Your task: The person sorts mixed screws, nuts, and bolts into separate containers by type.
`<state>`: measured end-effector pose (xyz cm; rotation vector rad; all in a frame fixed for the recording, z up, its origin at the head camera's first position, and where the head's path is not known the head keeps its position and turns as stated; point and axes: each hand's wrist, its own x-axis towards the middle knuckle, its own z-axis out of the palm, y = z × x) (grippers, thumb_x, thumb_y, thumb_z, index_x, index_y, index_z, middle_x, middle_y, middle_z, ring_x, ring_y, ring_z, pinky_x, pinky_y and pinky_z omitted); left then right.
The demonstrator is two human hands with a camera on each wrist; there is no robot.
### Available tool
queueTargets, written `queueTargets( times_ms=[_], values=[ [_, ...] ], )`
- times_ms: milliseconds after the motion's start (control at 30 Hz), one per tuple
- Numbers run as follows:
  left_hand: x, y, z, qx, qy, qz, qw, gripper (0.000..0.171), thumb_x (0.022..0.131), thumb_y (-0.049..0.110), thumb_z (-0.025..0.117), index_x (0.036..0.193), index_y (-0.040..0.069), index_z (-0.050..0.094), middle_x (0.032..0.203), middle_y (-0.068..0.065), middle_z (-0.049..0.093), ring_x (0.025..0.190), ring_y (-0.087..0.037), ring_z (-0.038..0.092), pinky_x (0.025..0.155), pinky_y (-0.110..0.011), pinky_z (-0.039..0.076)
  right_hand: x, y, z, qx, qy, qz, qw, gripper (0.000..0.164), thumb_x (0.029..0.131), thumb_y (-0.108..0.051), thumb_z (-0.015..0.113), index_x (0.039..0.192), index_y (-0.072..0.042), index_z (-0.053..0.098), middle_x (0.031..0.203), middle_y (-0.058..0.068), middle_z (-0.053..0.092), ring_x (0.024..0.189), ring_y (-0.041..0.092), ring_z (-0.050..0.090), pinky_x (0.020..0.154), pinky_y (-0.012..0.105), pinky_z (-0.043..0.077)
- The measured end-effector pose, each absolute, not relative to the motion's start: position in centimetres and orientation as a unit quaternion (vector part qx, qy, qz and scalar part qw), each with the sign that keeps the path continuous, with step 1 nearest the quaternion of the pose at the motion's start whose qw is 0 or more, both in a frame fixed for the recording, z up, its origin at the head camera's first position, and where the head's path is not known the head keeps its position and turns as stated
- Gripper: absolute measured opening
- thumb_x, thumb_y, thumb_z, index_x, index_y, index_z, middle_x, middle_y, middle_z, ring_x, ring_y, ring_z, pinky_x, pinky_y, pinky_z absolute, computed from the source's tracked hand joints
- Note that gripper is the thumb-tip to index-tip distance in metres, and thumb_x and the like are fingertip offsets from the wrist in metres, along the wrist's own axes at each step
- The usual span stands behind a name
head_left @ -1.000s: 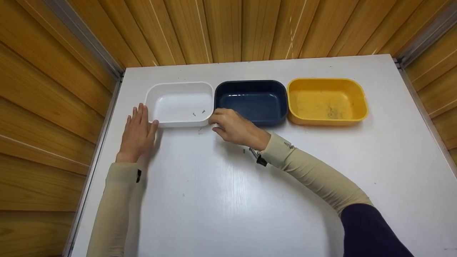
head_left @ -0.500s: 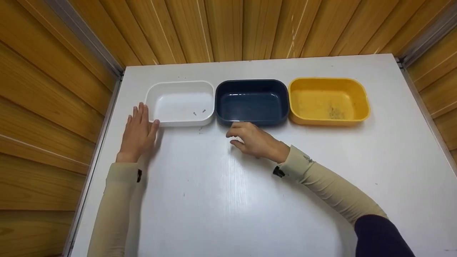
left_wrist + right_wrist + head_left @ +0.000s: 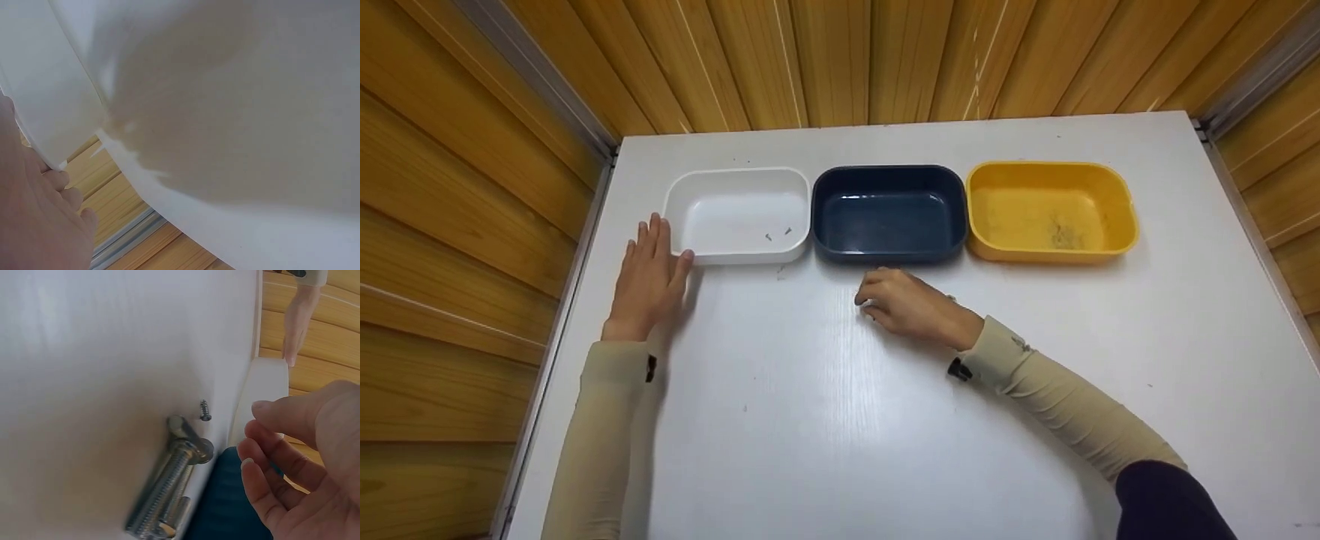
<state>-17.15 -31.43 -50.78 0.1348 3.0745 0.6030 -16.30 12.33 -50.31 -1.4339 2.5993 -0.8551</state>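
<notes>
My left hand (image 3: 643,289) lies with straight fingers against the left front corner of a white plastic box (image 3: 735,259). Two small screws (image 3: 769,237) rest inside that box near its right end. My right hand (image 3: 919,306) hovers low over the table, just in front of a dark blue box (image 3: 889,257). Its fingers are loosely bent, with the thumb apart from them and nothing between. In the right wrist view, several large metal bolts (image 3: 169,486) lie in a pile beside this hand, a small screw (image 3: 205,410) close by. From the head view the hand mostly hides them.
A yellow box (image 3: 1050,255) stands at the right end of the row, with dark smudges on its floor. All three boxes sit side by side toward the back of the white table (image 3: 810,450). Wooden panel walls (image 3: 832,60) surround the table's back and sides.
My right hand has moved from the gap between the white and blue boxes, back toward me and to the right, over the bolts. My left hand has stayed at the white box.
</notes>
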Motion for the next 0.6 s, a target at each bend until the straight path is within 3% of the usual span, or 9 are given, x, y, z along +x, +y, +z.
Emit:
queueTargets(
  times_ms=[233,600],
  values=[
    [-17.17,-31.54,-50.64,0.041,0.982,0.186,0.007,0.085,0.113,0.057,0.029,0.169,-0.003,0.009,0.179,-0.021,0.003,0.166,-0.043,0.001,0.134,-0.060,0.004,-15.94,12.80,-50.93,-0.473,0.842,-0.258,0.033,0.020,0.091,0.010,0.065,0.095,-0.004,0.079,0.094,0.009,0.071,0.088,0.025,0.068,0.085,0.039,0.060],
    [-17.15,-31.41,-50.69,0.041,0.981,0.187,0.000,0.084,0.114,0.055,0.031,0.169,-0.004,0.010,0.179,-0.021,0.005,0.166,-0.042,0.002,0.135,-0.059,0.005,-15.43,12.93,-51.22,-0.481,0.856,-0.190,0.012,0.020,0.097,0.004,0.068,0.095,-0.008,0.083,0.094,0.006,0.071,0.087,0.028,0.064,0.085,0.043,0.057]
  ],
)
